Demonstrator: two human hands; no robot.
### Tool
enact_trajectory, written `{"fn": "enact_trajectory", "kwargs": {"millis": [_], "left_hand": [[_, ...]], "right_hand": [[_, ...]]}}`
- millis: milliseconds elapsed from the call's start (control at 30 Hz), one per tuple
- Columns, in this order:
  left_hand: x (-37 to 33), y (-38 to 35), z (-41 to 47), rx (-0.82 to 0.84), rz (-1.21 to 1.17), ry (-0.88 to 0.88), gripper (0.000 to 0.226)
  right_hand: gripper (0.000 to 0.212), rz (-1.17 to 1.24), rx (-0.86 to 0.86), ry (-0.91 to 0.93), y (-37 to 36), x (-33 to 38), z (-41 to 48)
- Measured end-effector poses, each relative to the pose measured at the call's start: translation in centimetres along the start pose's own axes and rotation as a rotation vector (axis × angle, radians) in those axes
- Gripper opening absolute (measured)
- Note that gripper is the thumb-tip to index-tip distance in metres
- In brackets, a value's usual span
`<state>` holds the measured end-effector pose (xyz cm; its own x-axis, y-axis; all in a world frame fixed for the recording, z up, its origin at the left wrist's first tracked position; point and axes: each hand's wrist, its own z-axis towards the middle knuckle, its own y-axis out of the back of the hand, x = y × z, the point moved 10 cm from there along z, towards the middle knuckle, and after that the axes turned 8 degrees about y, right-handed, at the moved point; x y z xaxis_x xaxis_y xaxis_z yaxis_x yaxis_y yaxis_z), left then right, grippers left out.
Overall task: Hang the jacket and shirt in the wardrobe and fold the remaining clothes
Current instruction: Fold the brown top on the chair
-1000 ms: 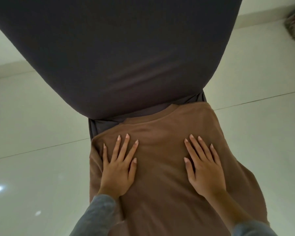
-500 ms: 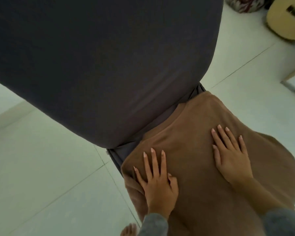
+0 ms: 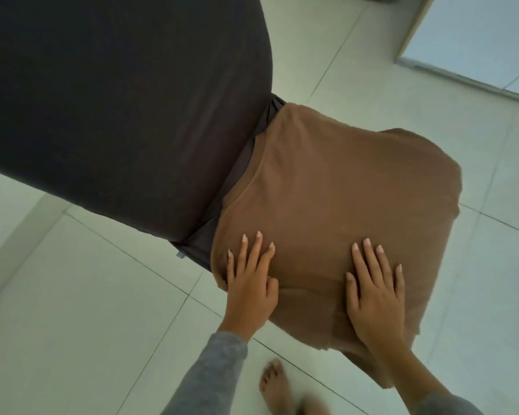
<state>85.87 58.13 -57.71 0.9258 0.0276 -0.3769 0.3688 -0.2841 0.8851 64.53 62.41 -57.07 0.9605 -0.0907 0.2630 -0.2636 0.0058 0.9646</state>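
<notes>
At lower centre, the left hand (image 3: 252, 280) lies flat and open on the folded brown knit garment (image 3: 342, 199) spread over the dark-covered chair seat (image 3: 240, 163); the right hand (image 3: 375, 292) presses likewise, gripping nothing. Folding looks underway; next likely another fold.

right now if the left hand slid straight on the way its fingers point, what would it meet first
The left hand lies flat on the brown garment, fingers pointing up and slightly right. It would likely cross more brown cloth, then reach the dark-covered chair back.
</notes>
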Motion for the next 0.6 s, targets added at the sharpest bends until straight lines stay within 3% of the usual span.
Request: {"fn": "enact_trajectory", "kwargs": {"millis": [133,200,300,400,467,533,600], "left_hand": [[0.3,0.5,-1.3,0.018,0.018,-0.020,0.057],[1.4,1.3,-2.3,-0.076,0.054,0.033,0.064],[5.0,3.0,-4.4,-0.230,-0.081,0.369,0.076],[9.4,-0.9,-6.7,-0.097,-0.716,0.860,0.082],[9.2,-4.5,-7.6,0.086,-1.089,1.032,0.051],[8.0,-5.3,-7.2,0.212,-1.145,0.983,0.012],[7.7,-5.4,-6.7,0.234,-1.125,0.914,0.016]], "right_hand": [[0.053,0.136,-0.074,-0.173,0.1,-1.5,-4.1],[0.056,0.251,-0.122,-0.283,0.0,-2.4,-6.6],[0.062,0.503,-0.178,-0.465,-1.0,-4.0,-11.0],[0.060,0.745,-0.187,-0.638,-2.4,-4.6,-14.5],[0.056,0.848,-0.159,-0.780,-3.7,-5.0,-16.3],[0.055,0.969,-0.074,-0.987,-5.6,-5.1,-17.9],[0.062,1.214,-0.018,-1.185,-7.4,-4.1,-19.0]]}}
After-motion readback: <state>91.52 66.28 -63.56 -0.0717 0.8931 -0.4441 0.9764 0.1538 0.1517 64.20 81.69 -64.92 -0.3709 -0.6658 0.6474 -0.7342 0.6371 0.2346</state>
